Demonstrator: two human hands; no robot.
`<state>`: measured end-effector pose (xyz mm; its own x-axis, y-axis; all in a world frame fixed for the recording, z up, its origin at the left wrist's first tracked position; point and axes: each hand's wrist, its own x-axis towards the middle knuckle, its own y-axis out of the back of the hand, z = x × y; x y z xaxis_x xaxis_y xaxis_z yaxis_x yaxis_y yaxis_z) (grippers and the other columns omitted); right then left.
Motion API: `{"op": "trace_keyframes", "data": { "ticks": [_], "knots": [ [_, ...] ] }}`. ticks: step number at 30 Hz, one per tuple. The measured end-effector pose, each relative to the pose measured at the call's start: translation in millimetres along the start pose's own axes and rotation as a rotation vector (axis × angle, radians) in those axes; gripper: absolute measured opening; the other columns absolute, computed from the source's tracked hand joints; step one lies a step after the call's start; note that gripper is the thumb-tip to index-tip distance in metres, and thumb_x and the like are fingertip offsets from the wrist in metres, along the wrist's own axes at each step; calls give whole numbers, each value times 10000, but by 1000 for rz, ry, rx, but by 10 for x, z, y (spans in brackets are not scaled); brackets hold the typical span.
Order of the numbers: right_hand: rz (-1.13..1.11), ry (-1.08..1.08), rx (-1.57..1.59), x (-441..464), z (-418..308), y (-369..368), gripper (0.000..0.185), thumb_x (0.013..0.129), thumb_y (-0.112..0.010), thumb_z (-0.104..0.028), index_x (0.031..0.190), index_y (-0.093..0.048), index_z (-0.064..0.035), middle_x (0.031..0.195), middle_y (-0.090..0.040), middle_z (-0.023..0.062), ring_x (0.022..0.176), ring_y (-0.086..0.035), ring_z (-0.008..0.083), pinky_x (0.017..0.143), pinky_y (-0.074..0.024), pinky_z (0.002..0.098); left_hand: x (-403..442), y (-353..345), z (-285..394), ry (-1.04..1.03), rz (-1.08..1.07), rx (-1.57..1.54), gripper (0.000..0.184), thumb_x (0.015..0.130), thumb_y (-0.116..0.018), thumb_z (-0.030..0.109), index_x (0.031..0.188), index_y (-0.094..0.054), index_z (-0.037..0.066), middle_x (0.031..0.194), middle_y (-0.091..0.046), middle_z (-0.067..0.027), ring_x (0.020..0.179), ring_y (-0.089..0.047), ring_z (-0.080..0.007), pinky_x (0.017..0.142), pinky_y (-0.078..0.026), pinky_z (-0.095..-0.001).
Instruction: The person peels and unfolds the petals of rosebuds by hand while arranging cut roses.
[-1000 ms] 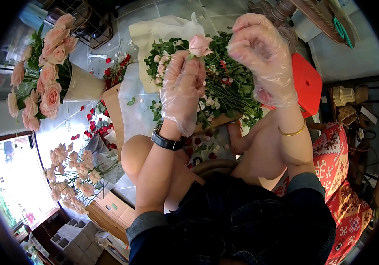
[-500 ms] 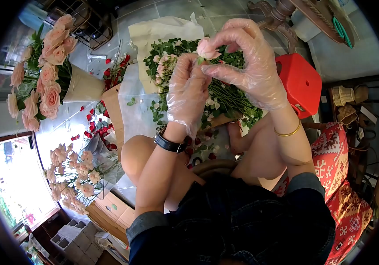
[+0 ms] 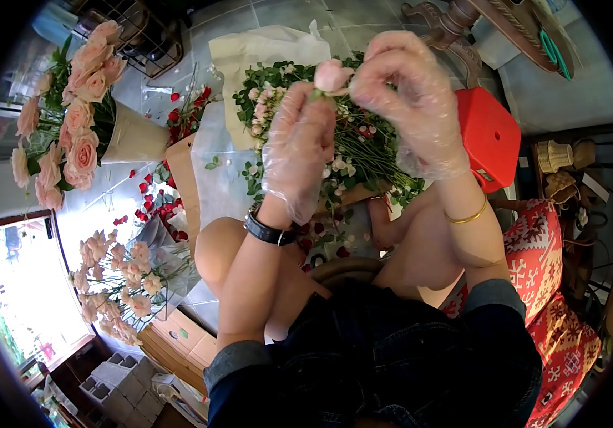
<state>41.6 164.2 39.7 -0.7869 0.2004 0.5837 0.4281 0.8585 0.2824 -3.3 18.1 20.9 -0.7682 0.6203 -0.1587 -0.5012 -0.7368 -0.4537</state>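
Observation:
A pale pink rose (image 3: 331, 77) stands above my gloved left hand (image 3: 299, 146), whose fingers are closed around its stem just under the bloom. At the right edge of the bloom is my right hand (image 3: 417, 107), in a clear plastic glove, with thumb and fingertips pinched together at a petal. Beneath both hands, green stems and leaves (image 3: 371, 153) with small pink blooms lie on brown and white paper (image 3: 221, 167).
Large pink roses (image 3: 80, 153) fill a pale container (image 3: 135, 135) at the upper left. More pale roses (image 3: 117, 285) are at lower left. Red petals (image 3: 151, 200) litter the floor. A red stool (image 3: 492, 135) and a patterned red cloth (image 3: 538, 250) are on the right.
My right hand moved left to the rose, its fingers came round the bloom, and it has since drawn slightly right with the fingertips closed. My left hand kept hold of the stem.

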Motion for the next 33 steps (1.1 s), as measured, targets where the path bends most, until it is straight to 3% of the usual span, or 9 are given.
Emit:
{"op": "trace_keyframes", "data": {
  "ticks": [3,7,8,18,21,22,24,29,33],
  "knots": [
    [19,-42,79,19,36,94,137,737,-693,-110,842,-624,-52,910,-531,14,768,-522,92,650,-443,228,20,68,43,22,57,-88,145,917,-429,186,1026,-480,104,664,-371,55,529,-270,-21,445,-202,-172],
    [-75,-73,-334,24,-68,81,224,688,-715,-122,885,-618,-78,946,-523,48,826,-541,169,710,-449,282,26,121,10,36,22,-161,172,909,-480,218,1044,-495,112,673,-416,57,552,-332,-24,470,-251,-174],
    [-91,8,-392,29,-45,74,308,649,-746,-131,926,-618,-92,957,-508,30,827,-528,144,718,-442,250,22,119,6,44,17,-165,183,908,-482,216,1056,-493,109,676,-421,56,555,-335,-23,472,-253,-174],
    [-51,296,-453,-29,19,-61,235,639,-749,-71,840,-627,-73,885,-514,35,788,-535,145,685,-457,262,-18,-11,-24,48,50,-114,168,889,-476,188,1035,-470,106,618,-338,60,525,-284,-29,443,-209,-174],
    [-75,128,-182,-1,-52,1,242,659,-724,-42,873,-614,-63,812,-532,40,742,-550,147,629,-448,269,10,78,40,100,-132,-181,163,914,-451,241,980,-496,99,635,-364,63,534,-295,-25,453,-228,-173],
    [-72,127,-184,2,-40,16,242,659,-724,-42,873,-614,-63,812,-532,40,742,-550,147,629,-448,269,25,111,39,52,-183,-241,156,918,-445,256,909,-476,103,622,-346,60,525,-283,-32,448,-220,-175],
    [48,49,205,25,10,41,205,712,-675,-30,905,-620,-71,843,-557,24,763,-544,111,633,-443,245,54,156,64,-15,-219,-303,250,929,-431,287,752,-398,114,599,-330,47,511,-274,-47,441,-212,-174],
    [23,-38,-112,33,52,66,204,759,-594,-21,952,-619,-82,933,-566,37,808,-533,107,684,-431,223,39,176,111,-22,-274,-289,303,903,-476,340,716,-363,129,613,-298,52,538,-243,-61,465,-208,-191],
    [10,4,-55,18,-34,15,219,711,-682,-114,920,-621,-96,970,-550,23,831,-522,123,687,-429,237,41,145,38,-15,-293,-297,246,917,-451,300,758,-398,119,605,-310,51,529,-251,-56,461,-216,-186]
  ]
}}
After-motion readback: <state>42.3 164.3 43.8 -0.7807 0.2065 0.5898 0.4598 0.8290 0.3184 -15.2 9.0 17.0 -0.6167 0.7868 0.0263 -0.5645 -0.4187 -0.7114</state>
